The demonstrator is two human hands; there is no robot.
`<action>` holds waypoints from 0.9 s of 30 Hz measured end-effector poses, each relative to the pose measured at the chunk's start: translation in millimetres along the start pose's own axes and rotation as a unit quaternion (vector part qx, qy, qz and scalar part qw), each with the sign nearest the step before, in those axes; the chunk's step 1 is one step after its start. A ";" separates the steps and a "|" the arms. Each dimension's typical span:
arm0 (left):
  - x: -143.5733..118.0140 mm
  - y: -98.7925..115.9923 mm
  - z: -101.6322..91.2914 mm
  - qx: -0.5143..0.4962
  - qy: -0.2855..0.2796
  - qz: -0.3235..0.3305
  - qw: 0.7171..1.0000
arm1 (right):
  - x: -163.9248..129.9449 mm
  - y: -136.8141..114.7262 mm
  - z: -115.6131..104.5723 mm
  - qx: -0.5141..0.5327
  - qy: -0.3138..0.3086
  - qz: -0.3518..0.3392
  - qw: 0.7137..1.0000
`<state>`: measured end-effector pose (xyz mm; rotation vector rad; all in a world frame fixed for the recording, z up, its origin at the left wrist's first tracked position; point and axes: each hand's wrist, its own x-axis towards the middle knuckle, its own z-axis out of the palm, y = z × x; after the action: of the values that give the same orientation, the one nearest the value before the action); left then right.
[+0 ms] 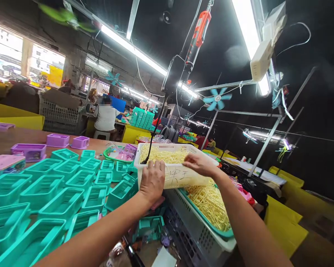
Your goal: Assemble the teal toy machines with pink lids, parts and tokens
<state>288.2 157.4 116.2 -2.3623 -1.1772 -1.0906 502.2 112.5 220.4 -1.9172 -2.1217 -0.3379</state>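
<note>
**Hand Positions at the White Basket**

We identify two bare hands at the white basket. The left hand is closed over the near rim at its left part, fingers bent across the edge and the back of the hand facing us. The right hand is at the right part of the same rim, fingers partly curled and pointing inward; we cannot tell whether it grips the rim or only touches it.

The white basket is ahead of us, at the centre of the view. It contains pale yellow strips, and its near wall carries handwritten marks. A thin black rod runs down to its left end.

Below and to the right, we find a green tray heaped with similar yellow strips. It sits in a perforated white crate. The white basket overlaps the far end of this tray in our view; we cannot tell what bears its weight.

To the left, rows of teal boxes cover much of the brown table. Purple boxes stand beyond them. Just beyond the left end of the white basket is a green basket of pink, purple and clear pieces.

Overhead, we note a hanging red-and-black power screwdriver. In the background, a person in a white top sits near stacked teal boxes.
</note>
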 end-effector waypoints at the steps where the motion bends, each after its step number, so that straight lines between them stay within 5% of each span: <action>1: -3.2 0.9 -0.2 -0.002 0.006 -0.004 1.000 | 8.4 3.1 -8.4 0.014 -0.004 0.040 0.999; 6: -17.4 -1.4 1.3 -0.023 0.006 -0.026 0.999 | 69.7 29.6 -19.3 -0.039 0.025 0.139 0.989; 14: -29.3 -6.0 8.1 -0.083 0.004 -0.021 0.996 | 103.4 58.6 13.9 -0.018 -0.101 0.179 0.978; 22: -16.1 -1.3 -7.0 -0.198 0.013 0.000 0.980 | 82.6 66.4 5.6 0.123 0.079 0.199 0.969; 25: 2.5 -2.0 -24.9 -0.381 0.013 -0.001 0.925 | 77.8 57.7 1.9 0.223 0.153 0.197 0.942; 27: 23.5 -4.6 -33.6 -0.566 -0.018 -0.069 0.821 | 76.2 48.3 -2.6 0.297 0.178 0.174 0.922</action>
<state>276.7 155.2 155.8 -3.1023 -0.7620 -2.2746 543.2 187.7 249.0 -1.6592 -1.3975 0.0379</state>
